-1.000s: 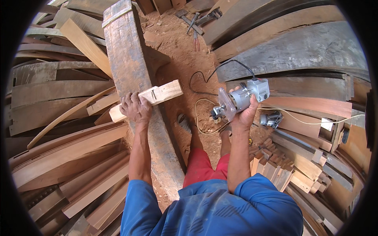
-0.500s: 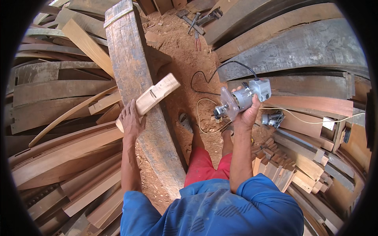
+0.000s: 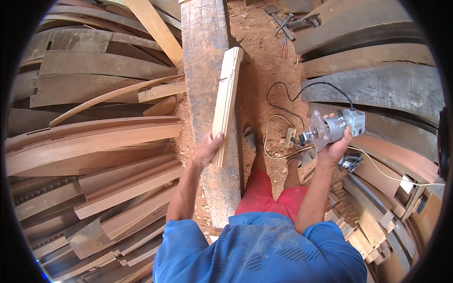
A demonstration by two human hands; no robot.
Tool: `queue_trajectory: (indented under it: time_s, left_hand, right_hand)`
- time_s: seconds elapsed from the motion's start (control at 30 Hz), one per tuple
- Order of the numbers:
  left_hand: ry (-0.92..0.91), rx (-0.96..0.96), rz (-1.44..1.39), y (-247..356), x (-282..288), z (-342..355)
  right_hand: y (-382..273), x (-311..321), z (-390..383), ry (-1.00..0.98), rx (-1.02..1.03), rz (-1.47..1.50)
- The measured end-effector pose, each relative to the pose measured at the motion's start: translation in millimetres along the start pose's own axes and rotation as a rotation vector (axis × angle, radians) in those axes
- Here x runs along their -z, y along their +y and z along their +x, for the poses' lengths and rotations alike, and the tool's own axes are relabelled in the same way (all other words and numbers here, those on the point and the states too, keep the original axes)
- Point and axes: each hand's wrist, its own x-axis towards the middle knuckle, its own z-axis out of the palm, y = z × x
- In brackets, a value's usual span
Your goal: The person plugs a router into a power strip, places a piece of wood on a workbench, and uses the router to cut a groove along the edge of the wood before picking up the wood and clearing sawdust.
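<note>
My left hand is closed round the near end of a pale wooden piece, its thumb on top. Grooves run along the piece's edge, and a small dark slot shows near its far half. It is held over a thick, worn timber beam; whether it touches the beam I cannot tell. Off to the right, my right hand grips a silver trim router by its body. The router lies sideways, its clear base plate and bit end facing left. A black cord leaves its back end.
Curved boards are stacked at the left, more planks at the right. On the sawdust-covered floor lie red-handled pliers, a hammer and a socket block by my feet. A second power tool rests below the router.
The wooden piece has swung to point away from me, showing its grooved edge. My left hand has gone from resting flat on it to gripping it. The whole view has shifted.
</note>
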Motion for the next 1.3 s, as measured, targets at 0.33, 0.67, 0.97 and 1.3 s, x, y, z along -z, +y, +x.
queue_trajectory:
  time_s: [0.33,0.67,0.97,1.3]
  left_hand:
    - [0.076,0.040,-0.492,94.1,-66.2,-16.5]
    - [0.217,0.020,-0.284,85.4,-71.6,-6.9]
    - [0.329,-0.088,-0.132,80.7,-77.4,-4.7]
    - [0.602,-0.442,0.783,6.6,-17.9,22.9]
  right_hand:
    - [10.1,-4.8,-1.8,-0.030,-0.010,-0.032]
    - [7.9,-3.7,-0.3,-0.014,-0.006,-0.037]
    - [4.0,4.2,1.0,0.002,-0.024,-0.004]
    - [10.3,-1.3,1.4,-0.025,-0.053,0.099]
